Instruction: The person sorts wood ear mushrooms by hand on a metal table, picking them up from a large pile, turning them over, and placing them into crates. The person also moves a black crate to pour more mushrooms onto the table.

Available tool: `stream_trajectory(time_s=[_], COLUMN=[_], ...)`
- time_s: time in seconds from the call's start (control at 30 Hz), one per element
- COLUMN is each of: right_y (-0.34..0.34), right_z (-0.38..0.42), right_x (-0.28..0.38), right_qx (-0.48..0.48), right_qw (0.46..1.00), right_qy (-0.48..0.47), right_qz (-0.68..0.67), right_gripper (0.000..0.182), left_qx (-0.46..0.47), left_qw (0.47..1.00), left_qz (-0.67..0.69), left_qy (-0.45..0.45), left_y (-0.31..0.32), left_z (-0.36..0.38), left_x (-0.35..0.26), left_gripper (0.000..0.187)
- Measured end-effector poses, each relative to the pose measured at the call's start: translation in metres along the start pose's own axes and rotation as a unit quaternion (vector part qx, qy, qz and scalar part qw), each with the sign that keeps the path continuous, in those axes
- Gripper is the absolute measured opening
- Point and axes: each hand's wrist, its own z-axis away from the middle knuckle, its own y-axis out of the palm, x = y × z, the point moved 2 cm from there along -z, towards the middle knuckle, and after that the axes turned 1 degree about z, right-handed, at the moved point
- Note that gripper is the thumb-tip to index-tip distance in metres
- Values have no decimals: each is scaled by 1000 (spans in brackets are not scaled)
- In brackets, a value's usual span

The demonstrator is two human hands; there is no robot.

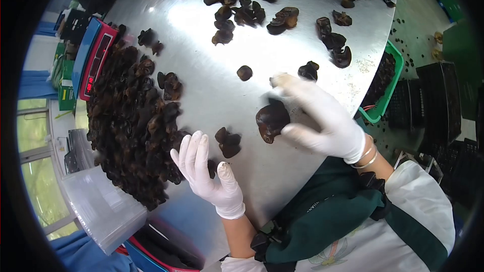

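Both hands wear white gloves over a metal table (212, 106) strewn with dark brown wood ear mushrooms. My right hand (322, 118) is blurred, its thumb and fingers spread apart around a large wood ear mushroom (272, 121); the thumb overlaps its edge. My left hand (204, 176) is open at the near edge of a big heap of wood ear mushrooms (133, 126), fingers extended upward. A dark piece (212, 168) shows between its thumb and fingers, partly hidden. Between the hands lies a small clump of mushrooms (228, 142). One small round mushroom (244, 73) sits farther up.
A red and blue scale (96, 60) with a lit display stands beyond the heap. Stacked clear plastic trays (103, 206) are at lower left. More mushroom clusters (247, 12) lie across the far table. A green basket (388, 85) and black crates (438, 95) stand on the right.
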Motion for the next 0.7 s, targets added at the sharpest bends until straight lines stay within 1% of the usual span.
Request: stream_trajectory(time_s=[0.03,0.07,0.1,0.13,0.2,0.23,0.33,0.37,0.4,0.47,0.57,0.63,0.67,0.7], right_y=[4,1,2,5,11,22,49,57,65,84,68,36,19,-2], right_z=[-3,-7,-11,-12,-10,-5,-6,-10,-13,-18,-17,-14,-13,-19], right_x=[2,5,7,9,12,8,-4,3,12,24,21,4,-3,-5], right_qx=[41,55,73,112,184,215,129,122,120,132,95,23,-36,-59], right_qw=[997,995,992,979,934,923,926,941,962,976,985,993,989,990], right_qy=[-49,-55,-64,-87,-126,-107,-163,-150,-148,-134,-128,-92,-80,-31], right_qz=[35,57,79,145,278,300,315,278,196,106,71,75,119,122], right_gripper=[55,58,60,60,59,46,35,34,34,34,30,27,24,24], left_qx=[11,20,40,55,44,40,12,-3,-17,-60,-46,-36,-35,-34], left_qw=[1000,1000,999,998,999,999,1000,1000,1000,998,998,998,998,998], left_qz=[2,2,-18,-37,0,-2,0,6,11,15,-12,-31,-27,-23], left_qy=[9,17,20,9,-24,-21,-13,-14,-16,-21,-30,-45,-46,-48], left_y=[0,-1,-2,-1,-1,-1,-3,-3,-4,-3,-5,-7,-8,-9], left_z=[-1,-2,-3,-1,0,0,0,1,0,2,-1,1,0,-1], left_x=[-1,-1,-1,-1,-1,-2,-4,-5,-5,-1,1,2,0,-3], left_gripper=[46,51,49,46,44,45,46,47,48,46,42,40,39,38])
